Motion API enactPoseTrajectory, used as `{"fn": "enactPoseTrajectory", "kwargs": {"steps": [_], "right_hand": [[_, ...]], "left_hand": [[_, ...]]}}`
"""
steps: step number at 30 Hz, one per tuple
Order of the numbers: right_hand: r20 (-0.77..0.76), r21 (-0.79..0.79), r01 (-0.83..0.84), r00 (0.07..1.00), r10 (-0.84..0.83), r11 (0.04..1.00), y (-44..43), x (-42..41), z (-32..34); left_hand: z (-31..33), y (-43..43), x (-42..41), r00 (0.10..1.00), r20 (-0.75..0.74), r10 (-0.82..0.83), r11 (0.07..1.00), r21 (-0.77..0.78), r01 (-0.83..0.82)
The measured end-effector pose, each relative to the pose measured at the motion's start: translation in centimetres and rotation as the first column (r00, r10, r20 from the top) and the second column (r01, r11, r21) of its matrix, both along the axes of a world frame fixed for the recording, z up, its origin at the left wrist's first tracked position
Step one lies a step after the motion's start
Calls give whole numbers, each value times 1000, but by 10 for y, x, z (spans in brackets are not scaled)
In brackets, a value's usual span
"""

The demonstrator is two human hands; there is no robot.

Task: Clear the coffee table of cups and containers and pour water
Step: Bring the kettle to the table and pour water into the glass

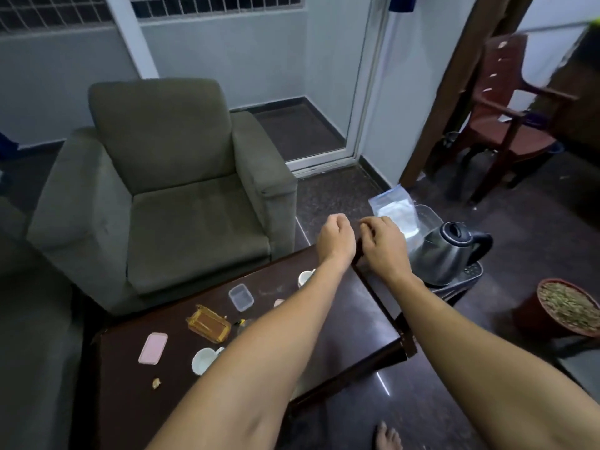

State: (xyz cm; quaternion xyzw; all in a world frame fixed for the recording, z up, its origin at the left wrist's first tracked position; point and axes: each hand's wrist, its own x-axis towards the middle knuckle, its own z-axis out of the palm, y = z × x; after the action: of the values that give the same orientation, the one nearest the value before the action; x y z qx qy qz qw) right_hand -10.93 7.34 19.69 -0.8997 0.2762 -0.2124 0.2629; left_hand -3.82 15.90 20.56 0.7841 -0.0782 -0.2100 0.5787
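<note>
Steel kettle [444, 254] with a black lid stands just beside the dark tabletop [367, 313], which carries a white cup [204, 360] and a clear container [241, 297]. Left hand [336, 237] and right hand [384, 241] hover, each grip curled on nothing.

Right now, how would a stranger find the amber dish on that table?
Start at the dark brown coffee table before the grey-green armchair. On it sits the translucent amber rectangular dish, between a clear plastic box and a flat pink rectangle. It alone is honey-coloured.
</note>
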Motion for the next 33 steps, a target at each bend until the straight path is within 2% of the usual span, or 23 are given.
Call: {"fn": "enactPoseTrajectory", "kwargs": {"steps": [6,12,22,33], "right_hand": [[36,7,79,996,-79,997,-77,-37,3],[-4,25,125,992,-125,992,-154,-76,-8],[-90,62,257,964,-251,964,-255,-135,-43],[-224,110,272,944,-243,956,-331,-148,-101]], "left_hand": [[6,-74,-35,996,-36,-79,997,12,80],[-9,-144,-76,988,-94,-122,991,51,127],[-59,-226,-133,960,-241,-139,983,82,163],[-127,-274,-157,919,-382,-100,978,133,162]]}}
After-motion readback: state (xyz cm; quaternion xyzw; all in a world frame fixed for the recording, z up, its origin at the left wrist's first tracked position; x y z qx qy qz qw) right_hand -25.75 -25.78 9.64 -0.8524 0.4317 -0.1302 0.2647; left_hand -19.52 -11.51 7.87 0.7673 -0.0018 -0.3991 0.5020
